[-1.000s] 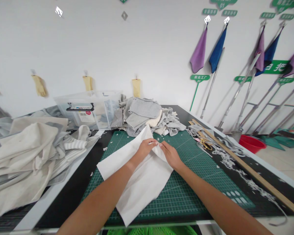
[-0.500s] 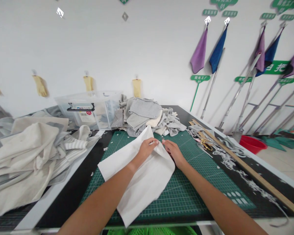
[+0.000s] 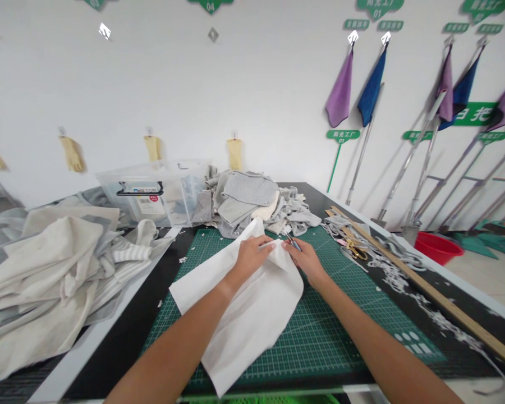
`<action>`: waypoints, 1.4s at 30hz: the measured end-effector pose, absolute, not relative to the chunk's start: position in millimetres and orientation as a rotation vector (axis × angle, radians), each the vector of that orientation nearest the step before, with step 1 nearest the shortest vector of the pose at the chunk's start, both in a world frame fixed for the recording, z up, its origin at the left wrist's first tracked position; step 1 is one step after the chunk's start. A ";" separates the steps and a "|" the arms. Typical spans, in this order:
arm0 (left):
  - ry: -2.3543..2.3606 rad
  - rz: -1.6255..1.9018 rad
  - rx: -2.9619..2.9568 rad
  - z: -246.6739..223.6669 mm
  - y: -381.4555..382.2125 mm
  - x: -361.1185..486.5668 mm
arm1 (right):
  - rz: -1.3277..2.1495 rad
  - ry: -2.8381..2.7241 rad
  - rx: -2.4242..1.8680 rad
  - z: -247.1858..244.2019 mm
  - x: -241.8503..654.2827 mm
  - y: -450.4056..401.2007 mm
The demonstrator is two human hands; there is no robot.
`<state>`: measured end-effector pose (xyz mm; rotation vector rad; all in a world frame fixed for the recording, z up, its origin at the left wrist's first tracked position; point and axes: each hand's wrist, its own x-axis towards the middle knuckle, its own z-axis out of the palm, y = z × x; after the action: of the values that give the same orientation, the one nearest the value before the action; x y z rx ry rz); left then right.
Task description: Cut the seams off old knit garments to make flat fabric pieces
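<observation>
A piece of white cloth (image 3: 252, 320) hangs from my fingers over the green cutting mat (image 3: 336, 325), with its lower corner near the table's front edge. My left hand (image 3: 252, 255) pinches the cloth near its upper edge. Just to the right, my right hand (image 3: 303, 259) is closed round a small metal tool with a bluish part (image 3: 293, 241), which looks like snips. Its fingertips are at the cloth's edge, close to the left fingertips. How far the tool's blades are apart is too small to tell.
Loose cloths (image 3: 37, 269) are heaped at the left. Behind the mat stand a clear plastic box (image 3: 145, 196) and a pile of grey cloth pieces (image 3: 248, 191). Gold-handled scissors (image 3: 356, 249), scraps and a long wooden strip (image 3: 437, 292) lie at the right.
The metal tool in my right hand now shows more plainly, above the fingers. Both hands stay near the cloth's upper edge, and the right one is turned slightly. The view has shifted a little.
</observation>
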<state>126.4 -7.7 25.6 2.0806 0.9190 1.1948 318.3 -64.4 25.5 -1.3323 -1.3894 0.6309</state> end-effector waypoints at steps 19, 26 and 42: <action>1.000 1.652 2.013 105.0 -22.6 109.1 | 1.108 -1.432 -1.254 65.7 310.7 -90.6; 1.238 2.130 2.078 181.8 -54.2 71.4 | 1.052 -1.509 -1.350 90.2 317.2 -101.8; 1.115 2.622 1.721 259.9 -71.2 -33.0 | 0.989 -1.627 -1.410 156.5 371.6 -135.8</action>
<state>-33.0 -71.2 259.9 1.7212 1.1154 2.6224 371.6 -135.8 156.5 -1.4097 -1.6271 0.9887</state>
